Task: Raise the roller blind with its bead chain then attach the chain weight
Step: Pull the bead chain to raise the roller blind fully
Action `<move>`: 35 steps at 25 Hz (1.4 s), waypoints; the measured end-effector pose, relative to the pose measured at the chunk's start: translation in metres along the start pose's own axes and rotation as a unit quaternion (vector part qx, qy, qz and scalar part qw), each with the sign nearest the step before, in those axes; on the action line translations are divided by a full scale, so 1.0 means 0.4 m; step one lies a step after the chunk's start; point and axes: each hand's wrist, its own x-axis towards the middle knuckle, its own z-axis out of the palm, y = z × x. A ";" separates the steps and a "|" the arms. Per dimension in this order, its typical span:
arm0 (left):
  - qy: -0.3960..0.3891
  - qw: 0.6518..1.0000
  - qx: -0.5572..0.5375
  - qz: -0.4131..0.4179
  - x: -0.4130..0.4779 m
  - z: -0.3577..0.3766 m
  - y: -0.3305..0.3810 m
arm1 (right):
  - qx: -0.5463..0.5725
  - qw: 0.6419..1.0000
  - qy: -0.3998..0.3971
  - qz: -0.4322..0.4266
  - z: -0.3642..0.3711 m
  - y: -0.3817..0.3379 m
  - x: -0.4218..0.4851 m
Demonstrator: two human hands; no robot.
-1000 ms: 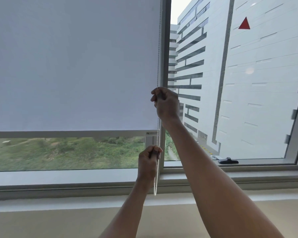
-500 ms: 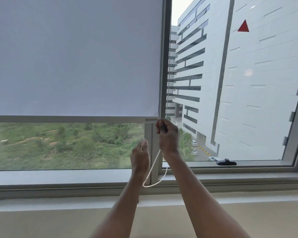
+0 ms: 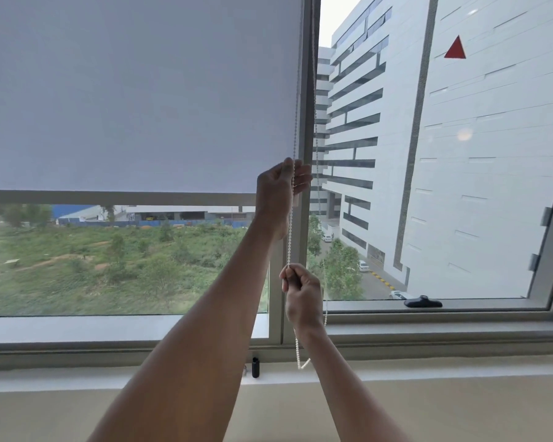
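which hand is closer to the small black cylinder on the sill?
Right. The right hand grips the white bead chain just above and right of the small black cylinder; the left hand holds the chain far higher, by the blind's bottom bar.

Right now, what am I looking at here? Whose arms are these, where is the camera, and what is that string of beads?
There is no machine here. The arms are a person's, and the one picture comes from a camera worn on their head, looking forward at a window.

A grey roller blind covers the upper part of the left pane; its bottom bar hangs partway down. The string is the blind's bead chain, which raises or lowers it.

The left hand grips the chain high up, beside the bar. The right hand grips it lower down, and the loop's end dangles near the sill.

On the sill stands a small black piece, possibly the chain weight. A black window handle sits on the right frame.
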 end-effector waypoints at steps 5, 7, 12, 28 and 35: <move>0.000 0.999 -0.021 0.024 0.022 0.013 0.017 | 0.003 1.000 0.002 -0.001 -0.009 -0.009 -0.024; 0.003 0.999 -0.005 0.045 0.005 0.014 0.002 | 0.002 1.000 -0.003 -0.001 -0.009 -0.010 -0.033; 0.007 0.999 -0.012 0.042 -0.065 -0.007 -0.082 | -0.045 0.998 -0.015 0.048 -0.033 0.044 -0.076; 0.016 1.000 0.009 -0.025 -0.231 -0.111 -0.287 | -0.022 0.994 -0.032 -0.101 -0.034 -0.341 0.220; 0.031 0.997 0.009 -0.068 -0.337 -0.147 -0.350 | 0.024 0.994 -0.068 -0.079 0.014 -0.436 0.257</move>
